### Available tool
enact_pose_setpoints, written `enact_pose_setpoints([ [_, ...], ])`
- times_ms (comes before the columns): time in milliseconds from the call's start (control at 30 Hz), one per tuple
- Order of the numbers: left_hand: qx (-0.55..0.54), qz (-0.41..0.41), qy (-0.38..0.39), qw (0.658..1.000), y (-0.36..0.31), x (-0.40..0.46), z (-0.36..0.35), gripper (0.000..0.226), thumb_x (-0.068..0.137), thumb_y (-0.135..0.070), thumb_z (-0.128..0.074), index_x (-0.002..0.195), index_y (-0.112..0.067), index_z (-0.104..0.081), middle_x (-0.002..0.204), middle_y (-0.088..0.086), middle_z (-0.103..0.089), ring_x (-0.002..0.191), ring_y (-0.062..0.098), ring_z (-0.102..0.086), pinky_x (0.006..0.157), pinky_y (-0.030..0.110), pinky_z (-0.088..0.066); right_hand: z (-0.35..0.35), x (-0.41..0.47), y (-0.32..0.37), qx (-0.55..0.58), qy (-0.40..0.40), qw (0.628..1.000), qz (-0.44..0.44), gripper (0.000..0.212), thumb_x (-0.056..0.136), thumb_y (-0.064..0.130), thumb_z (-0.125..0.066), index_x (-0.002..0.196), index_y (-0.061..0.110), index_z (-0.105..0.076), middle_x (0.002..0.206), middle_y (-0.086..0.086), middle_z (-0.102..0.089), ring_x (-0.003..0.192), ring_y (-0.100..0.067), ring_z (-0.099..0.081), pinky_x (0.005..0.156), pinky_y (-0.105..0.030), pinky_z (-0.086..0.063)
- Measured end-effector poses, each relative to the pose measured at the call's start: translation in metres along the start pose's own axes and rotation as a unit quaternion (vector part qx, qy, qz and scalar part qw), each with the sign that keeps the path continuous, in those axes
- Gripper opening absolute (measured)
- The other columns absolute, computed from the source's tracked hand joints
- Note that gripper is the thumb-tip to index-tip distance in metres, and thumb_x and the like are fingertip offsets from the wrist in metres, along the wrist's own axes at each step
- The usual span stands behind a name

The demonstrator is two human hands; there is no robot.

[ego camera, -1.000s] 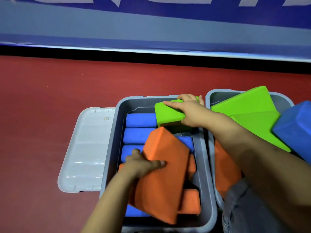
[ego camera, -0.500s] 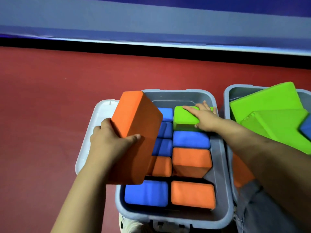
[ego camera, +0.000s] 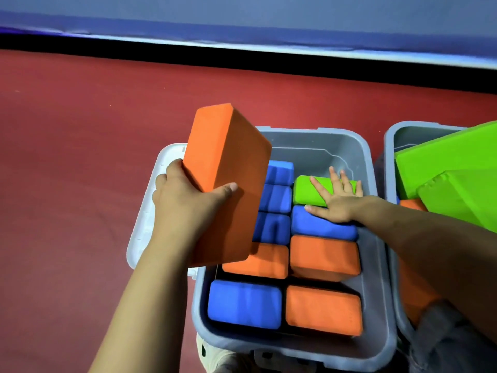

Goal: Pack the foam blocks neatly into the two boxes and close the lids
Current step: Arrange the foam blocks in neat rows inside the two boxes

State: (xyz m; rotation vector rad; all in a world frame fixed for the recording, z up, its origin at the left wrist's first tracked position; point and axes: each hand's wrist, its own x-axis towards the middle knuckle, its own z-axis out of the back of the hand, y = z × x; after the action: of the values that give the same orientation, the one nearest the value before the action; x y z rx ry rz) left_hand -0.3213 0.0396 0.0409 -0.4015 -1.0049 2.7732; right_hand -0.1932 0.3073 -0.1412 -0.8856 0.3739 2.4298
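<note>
The left hand (ego camera: 188, 200) is gripping a large orange foam block (ego camera: 227, 181), thumb across its near face and fingers wrapped behind, holding it tilted above the left rim of the grey plastic box (ego camera: 376, 265). It seems to be keeping the block clear of the interior so the rows below can be set straight. The right hand (ego camera: 336, 201) is lying flat with fingers spread wide, pressing on a green foam block (ego camera: 309, 191) at the far right of the box and on the blue block (ego camera: 322, 228) just in front of it, probably seating them level.

Inside, blue and orange blocks are sitting in two columns, narrow blue ones on the left, broader ones on the right, all with rounded corners and a matte, slightly grainy foam surface. One orange block (ego camera: 324, 258) is riding higher than its neighbours (it may need pressing down too). The box's pale lid (ego camera: 150, 211) is lying open on the red floor (ego camera: 80, 157), touching the box's left side. The second box (ego camera: 398, 141) to the right is holding big green blocks (ego camera: 443, 168) piled loosely above its rim, with orange foam beneath.
</note>
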Motion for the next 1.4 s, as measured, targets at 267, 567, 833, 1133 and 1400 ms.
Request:
enact_pose_setpoints([
  [267,0.012,-0.037,0.010,0.999,0.000,0.000,-0.009,0.095,0.062,-0.046,-0.082,0.140,-0.020,-0.036,0.130,0.005,-0.045,0.122,0.028,-0.045,0.099,0.049,-0.043,-0.009,0.019,-0.002,0.009,0.027,1.000,-0.005,0.081,0.075,0.085,-0.020,0.132,0.056,0.029,0.144,0.000,0.047,0.138,-0.029,0.033,0.111,-0.060,0.012],
  [567,0.062,-0.082,0.021,0.995,-0.015,-0.009,-0.003,0.091,0.065,-0.040,-0.082,0.141,-0.022,-0.035,0.130,0.008,-0.042,0.124,0.030,-0.040,0.097,0.038,-0.036,0.041,-0.007,0.018,0.090,0.002,0.996,-0.011,0.075,0.086,0.073,-0.031,0.145,0.048,0.007,0.156,-0.010,0.022,0.146,-0.035,0.000,0.116,-0.053,-0.002],
  [833,0.024,-0.182,0.224,0.957,-0.013,-0.023,0.003,0.106,0.039,-0.055,-0.081,0.134,-0.044,-0.037,0.132,-0.015,-0.046,0.121,0.011,-0.047,0.104,0.045,-0.040,0.113,-0.166,0.032,0.311,-0.096,0.916,0.234,0.131,0.065,0.029,-0.085,0.146,0.038,0.017,0.151,0.010,-0.016,0.140,0.000,-0.012,0.110,-0.016,-0.020],
  [1133,-0.002,-0.205,0.182,0.962,-0.009,-0.067,-0.061,0.099,0.064,-0.035,-0.087,0.145,-0.025,-0.031,0.143,-0.002,-0.033,0.131,0.017,-0.036,0.110,0.039,-0.034,0.068,-0.227,-0.014,0.264,-0.272,0.913,0.153,0.099,0.055,0.028,-0.090,0.137,0.019,-0.035,0.128,-0.003,-0.047,0.115,-0.013,-0.046,0.092,-0.017,-0.032],
  [1400,0.250,-0.248,0.335,0.874,0.042,-0.105,-0.157,0.036,0.089,-0.030,-0.054,0.118,-0.010,-0.054,0.117,0.015,-0.061,0.108,0.034,-0.058,0.083,0.035,-0.043,0.050,-0.235,-0.080,0.309,-0.312,0.898,-0.013,0.101,0.053,0.032,-0.090,0.137,0.018,-0.035,0.131,-0.006,-0.050,0.119,-0.022,-0.047,0.098,-0.030,-0.037],
])
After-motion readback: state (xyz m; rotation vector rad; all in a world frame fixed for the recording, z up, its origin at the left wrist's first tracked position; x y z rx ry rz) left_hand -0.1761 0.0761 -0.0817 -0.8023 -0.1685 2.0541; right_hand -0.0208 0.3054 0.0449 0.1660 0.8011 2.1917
